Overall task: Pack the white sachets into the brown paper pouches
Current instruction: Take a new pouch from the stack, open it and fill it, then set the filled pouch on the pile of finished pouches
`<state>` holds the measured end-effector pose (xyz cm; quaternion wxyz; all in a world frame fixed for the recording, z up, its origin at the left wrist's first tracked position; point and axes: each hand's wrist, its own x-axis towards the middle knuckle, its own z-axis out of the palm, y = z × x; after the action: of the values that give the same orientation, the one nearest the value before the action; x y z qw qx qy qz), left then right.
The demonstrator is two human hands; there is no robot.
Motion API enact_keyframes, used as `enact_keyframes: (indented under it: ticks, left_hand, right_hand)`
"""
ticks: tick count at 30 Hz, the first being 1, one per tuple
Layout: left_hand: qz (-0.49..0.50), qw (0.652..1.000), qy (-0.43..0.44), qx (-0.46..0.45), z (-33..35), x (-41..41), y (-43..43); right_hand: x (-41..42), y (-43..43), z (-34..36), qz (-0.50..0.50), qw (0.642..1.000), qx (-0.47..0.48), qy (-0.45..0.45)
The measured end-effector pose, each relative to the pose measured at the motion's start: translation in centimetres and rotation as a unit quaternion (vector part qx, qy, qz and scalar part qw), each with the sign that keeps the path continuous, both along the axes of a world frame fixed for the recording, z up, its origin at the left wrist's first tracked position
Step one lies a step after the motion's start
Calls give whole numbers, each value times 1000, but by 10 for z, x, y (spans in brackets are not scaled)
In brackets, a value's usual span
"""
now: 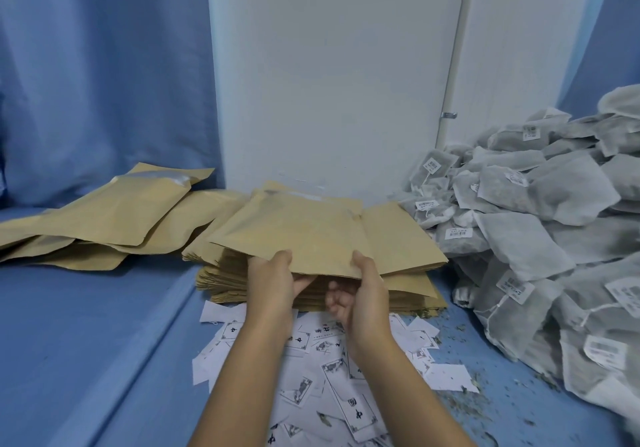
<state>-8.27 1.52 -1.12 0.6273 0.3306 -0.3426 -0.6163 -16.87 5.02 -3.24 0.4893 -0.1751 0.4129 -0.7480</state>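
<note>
I've got both hands on the top brown pouch (301,231) of the stack (408,287), centre of the desk (86,325), w/ its near edge lifted off the pouches below. Left hand (273,280) pinches the near edge, thumb on top and fingers under. Right hand (363,294) does the same at the other corner, thumb over the edge, fingers curled beneath. The white sachets (540,238) sit heaped on the right, just beside the stack, none in either hand, so I judge packing of this pouch hasn't begun. Can't tell if the mouth is open yet. Risks from here: the pouches are thin and stacked tight, so two could come up together, esp. if the fingers below catch more than one. The stack is also fanned unevenly, and a sideways pull could slide it onto the printed paper slips (332,370) scattered in front. The sachet heap looks loose w/ strings and tags tangled, so pulling one may drag neighbours down or off the desk. Dried crumbs (460,401) litter the cloth, i.e. some sachets may leak if squeezed hard. More brown pouches (114,214) lie to the left, bulkier, maybe filled.
</note>
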Motion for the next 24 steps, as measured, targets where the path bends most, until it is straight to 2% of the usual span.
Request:
enact_keyframes:
  ticks: [3, 10, 16, 19, 21, 23, 24]
  left_hand:
    - [14, 1000, 10, -9, 2, 8, -4]
    - [53, 995, 81, 19, 13, 40, -16]
    - [94, 985, 143, -5, 47, 98, -65]
    - [65, 978, 200, 6, 68, 128, -106]
    - [19, 976, 210, 51, 73, 141, -127]
    - [-26, 978, 178, 109, 65, 147, -139]
    - [-46, 975, 174, 130, 56, 148, -142]
  right_hand:
    - [-5, 2, 7, -11, 1000, 4, -17]
    - [6, -14, 27, 67, 996, -5, 61]
    - [66, -78, 75, 120, 985, -24, 120]
    - [101, -121, 101, 144, 982, -18, 121]
    - [119, -141, 109, 151, 958, 36, 241]
    - [124, -152, 104, 121, 901, 73, 411]
    - [123, -152, 99, 99, 880, 62, 460]
